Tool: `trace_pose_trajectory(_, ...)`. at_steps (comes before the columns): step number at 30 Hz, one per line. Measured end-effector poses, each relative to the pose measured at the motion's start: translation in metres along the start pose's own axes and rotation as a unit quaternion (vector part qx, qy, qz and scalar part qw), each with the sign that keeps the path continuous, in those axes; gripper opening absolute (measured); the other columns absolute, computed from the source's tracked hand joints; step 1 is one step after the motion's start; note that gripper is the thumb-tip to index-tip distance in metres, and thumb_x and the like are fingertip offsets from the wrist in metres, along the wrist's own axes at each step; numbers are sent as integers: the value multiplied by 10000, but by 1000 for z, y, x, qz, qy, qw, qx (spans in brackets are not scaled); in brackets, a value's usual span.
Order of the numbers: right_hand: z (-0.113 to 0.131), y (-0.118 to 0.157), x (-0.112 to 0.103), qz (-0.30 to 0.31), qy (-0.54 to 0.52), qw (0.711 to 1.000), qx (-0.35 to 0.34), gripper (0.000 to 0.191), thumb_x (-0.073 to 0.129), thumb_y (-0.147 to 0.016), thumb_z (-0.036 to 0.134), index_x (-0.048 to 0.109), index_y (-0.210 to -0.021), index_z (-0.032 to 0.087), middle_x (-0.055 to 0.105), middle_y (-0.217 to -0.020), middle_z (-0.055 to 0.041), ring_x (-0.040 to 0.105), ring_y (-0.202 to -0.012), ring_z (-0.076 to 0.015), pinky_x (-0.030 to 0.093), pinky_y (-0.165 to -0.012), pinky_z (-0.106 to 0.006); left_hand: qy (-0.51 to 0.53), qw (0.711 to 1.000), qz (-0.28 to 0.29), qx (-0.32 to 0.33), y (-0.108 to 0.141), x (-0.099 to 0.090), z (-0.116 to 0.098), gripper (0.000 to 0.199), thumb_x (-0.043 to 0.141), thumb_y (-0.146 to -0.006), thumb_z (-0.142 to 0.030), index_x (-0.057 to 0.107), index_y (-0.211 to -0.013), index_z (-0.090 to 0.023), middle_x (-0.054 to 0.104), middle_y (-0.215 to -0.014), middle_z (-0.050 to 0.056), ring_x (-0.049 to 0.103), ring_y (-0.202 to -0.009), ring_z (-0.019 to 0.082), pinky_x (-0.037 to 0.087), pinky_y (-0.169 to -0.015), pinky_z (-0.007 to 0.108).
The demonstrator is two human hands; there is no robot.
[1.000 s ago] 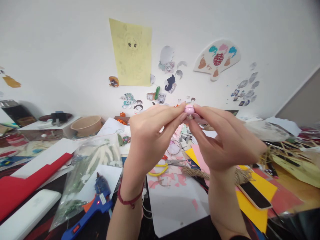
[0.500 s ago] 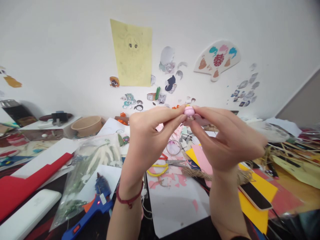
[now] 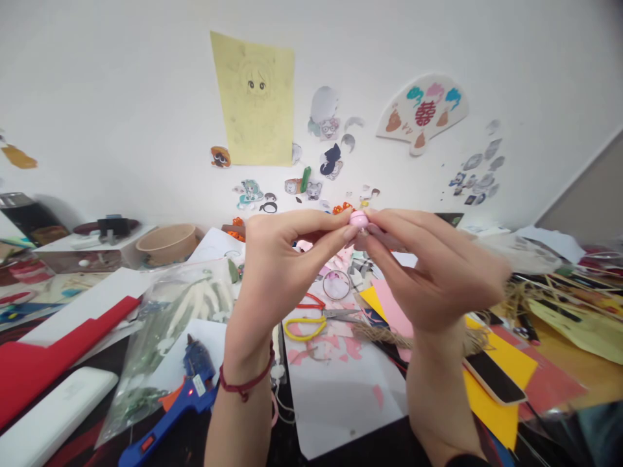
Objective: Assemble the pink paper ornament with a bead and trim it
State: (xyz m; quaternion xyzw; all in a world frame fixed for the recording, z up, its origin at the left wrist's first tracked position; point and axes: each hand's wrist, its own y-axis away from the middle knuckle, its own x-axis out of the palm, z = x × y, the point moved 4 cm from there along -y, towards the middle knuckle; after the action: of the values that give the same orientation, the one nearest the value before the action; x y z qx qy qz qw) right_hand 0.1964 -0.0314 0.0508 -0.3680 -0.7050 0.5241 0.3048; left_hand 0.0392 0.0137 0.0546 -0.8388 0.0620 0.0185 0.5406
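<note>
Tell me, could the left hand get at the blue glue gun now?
Probably yes: the blue glue gun lies uncovered beside the left forearm, though the left hand is pinching a small pink ball and may need to let go first.

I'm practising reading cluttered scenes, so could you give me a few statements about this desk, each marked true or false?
1. The fingertips of the left hand and right hand meet at a small, round, pink piece. True.
2. A dark red cord bracelet circles the right wrist. False: the bracelet is on the left.
3. A blue plastic glue gun lies left of the left forearm. True.
4. Yellow-handled metal scissors hang on the wall. False: the scissors lie between the forearms.
</note>
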Motion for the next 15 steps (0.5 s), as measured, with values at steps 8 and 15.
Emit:
trace_pose_trajectory(8,2,-1,-1,-18,-15,1000,14,238,788,-844,92,786,-1008,264,826,-865,29,781,-716,-166,662,-689,-286,23,1000,-8,-9,0,0,-3,76,858,-832,-309,843,-907,-314,811,-804,-50,758,-703,165,652,-636,318)
trace_pose_trajectory(15,-3,0,1,3,-87,989,123,308,767,-876,122,776,-1058,370,820,-880,41,766,-702,-204,636,-623,-352,40,998,12,-41,-1,-2,-3,119,825,-867,-374,835,-955,-296,826,-897,-17,765,-772,182,661,-667,323)
